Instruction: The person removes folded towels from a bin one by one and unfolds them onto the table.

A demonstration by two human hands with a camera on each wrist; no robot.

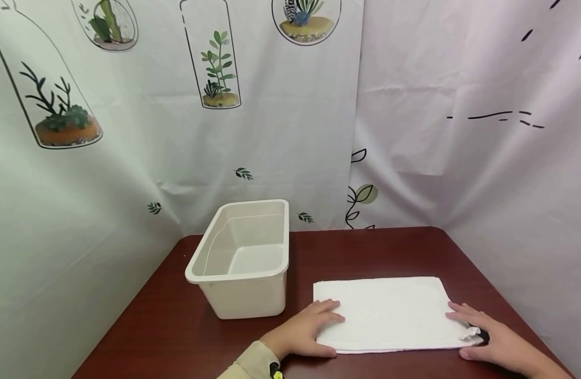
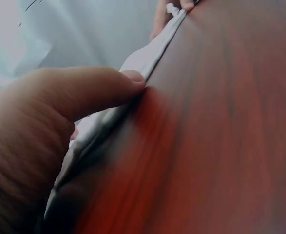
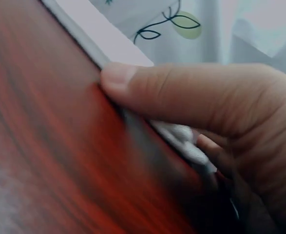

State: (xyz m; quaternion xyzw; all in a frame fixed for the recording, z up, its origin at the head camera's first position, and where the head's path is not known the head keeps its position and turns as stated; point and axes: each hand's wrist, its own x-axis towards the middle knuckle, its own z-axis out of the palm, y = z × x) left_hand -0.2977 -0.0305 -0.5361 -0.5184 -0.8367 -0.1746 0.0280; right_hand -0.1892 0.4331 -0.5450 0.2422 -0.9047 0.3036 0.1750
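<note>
A flat white rectangular bundle (image 1: 390, 313), seemingly folded, lies on the table; whether it is cloth, paper or plastic I cannot tell. Over its left end rests my left hand (image 1: 311, 329), fingers spread on top and the thumb at the near edge. My right hand (image 1: 491, 337) touches the opposite end, its fingers along the right edge and its thumb by the near corner. A small crumpled white tuft (image 3: 181, 134) sticks out beside the right hand. In the left wrist view the left thumb (image 2: 104, 87) lies straight along the bundle's edge at the tabletop.
A cream plastic bin (image 1: 243, 295) stands left of the bundle, with no contents visible. Below everything is a dark red wooden table (image 1: 176, 326). White printed curtains (image 1: 290, 131) hang behind it and on both sides.
</note>
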